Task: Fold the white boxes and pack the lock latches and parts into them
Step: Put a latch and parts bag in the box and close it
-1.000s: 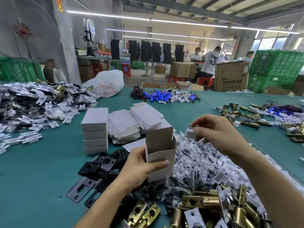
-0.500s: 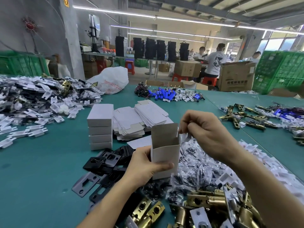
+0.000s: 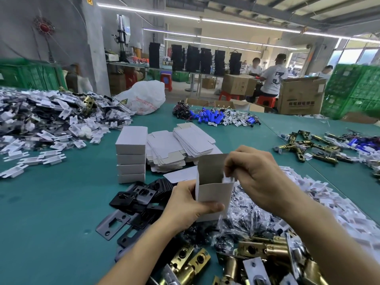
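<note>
Head view, centre of the frame: my left hand (image 3: 185, 204) grips the open white box (image 3: 213, 194) upright. The thumb lies across its near face and the fingers curl behind, just above the black strike plates (image 3: 139, 198). My right hand (image 3: 257, 177) is at the box's mouth, fingertips pinched on a small white part (image 3: 227, 178) at the rim. How far in it sits, I cannot tell.

I judge the box to be thin card. It is very light and stiff along its creases, but easy to crush across the flat faces. So I want my hold low and near the edges, gentle enough that the mouth is not squeezed shut. The raised back flap looks like the weak point and is best left free.

The brass latches (image 3: 263, 251) at the lower right look heavy and hard by comparison. One dropped in could push the bottom out, so a finger under the base seems wise. Closed boxes (image 3: 131, 153) stand stacked at centre left, beside flat blanks (image 3: 181, 147).
</note>
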A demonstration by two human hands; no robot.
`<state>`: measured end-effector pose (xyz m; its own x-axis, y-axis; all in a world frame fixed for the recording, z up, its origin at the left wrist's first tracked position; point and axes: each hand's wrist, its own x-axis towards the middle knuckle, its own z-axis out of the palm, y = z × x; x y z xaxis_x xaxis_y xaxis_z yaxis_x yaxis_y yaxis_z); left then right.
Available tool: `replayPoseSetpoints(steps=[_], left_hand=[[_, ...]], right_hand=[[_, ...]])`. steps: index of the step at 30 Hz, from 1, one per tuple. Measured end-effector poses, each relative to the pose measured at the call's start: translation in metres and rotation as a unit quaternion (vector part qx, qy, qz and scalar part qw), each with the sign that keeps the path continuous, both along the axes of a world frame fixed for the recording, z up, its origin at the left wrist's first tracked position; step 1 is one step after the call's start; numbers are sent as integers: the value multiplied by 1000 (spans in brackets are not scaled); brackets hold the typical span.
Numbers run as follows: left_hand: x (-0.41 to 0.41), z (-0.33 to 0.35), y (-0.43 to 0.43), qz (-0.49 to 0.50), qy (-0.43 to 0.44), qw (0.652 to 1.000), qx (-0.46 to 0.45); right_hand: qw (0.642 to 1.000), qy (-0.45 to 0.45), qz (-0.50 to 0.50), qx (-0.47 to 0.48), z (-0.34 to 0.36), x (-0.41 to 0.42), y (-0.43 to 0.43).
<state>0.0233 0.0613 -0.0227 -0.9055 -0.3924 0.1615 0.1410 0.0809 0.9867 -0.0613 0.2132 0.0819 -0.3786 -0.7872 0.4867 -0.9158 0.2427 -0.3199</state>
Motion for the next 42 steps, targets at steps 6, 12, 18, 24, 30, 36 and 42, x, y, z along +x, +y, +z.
replayPoseSetpoints(steps=[6, 12, 18, 24, 30, 36, 42], left_hand=[[-1, 0, 1, 6, -10, 1000, 3], [-1, -2, 0, -7, -3, 1000, 8], [-2, -5, -2, -4, -7, 1000, -19], [-1, -5, -4, -3, -4, 999, -41], [0, -2, -1, -7, 9, 999, -43], [-1, -3, -1, -5, 6, 999, -43], [-2, -4, 0, -8, 9, 999, -52]], right_hand=[[998, -16, -1, 65, 6, -1, 4], [990, 7, 8, 144, 3, -4, 12], [996, 31, 8, 87, 1, 0, 10], [996, 58, -16, 67, 1, 4, 6], [996, 76, -7, 46, -4, 5, 8], [995, 72, -21, 63, -9, 1, 13], [992, 89, -43, 81, -16, -1, 15]])
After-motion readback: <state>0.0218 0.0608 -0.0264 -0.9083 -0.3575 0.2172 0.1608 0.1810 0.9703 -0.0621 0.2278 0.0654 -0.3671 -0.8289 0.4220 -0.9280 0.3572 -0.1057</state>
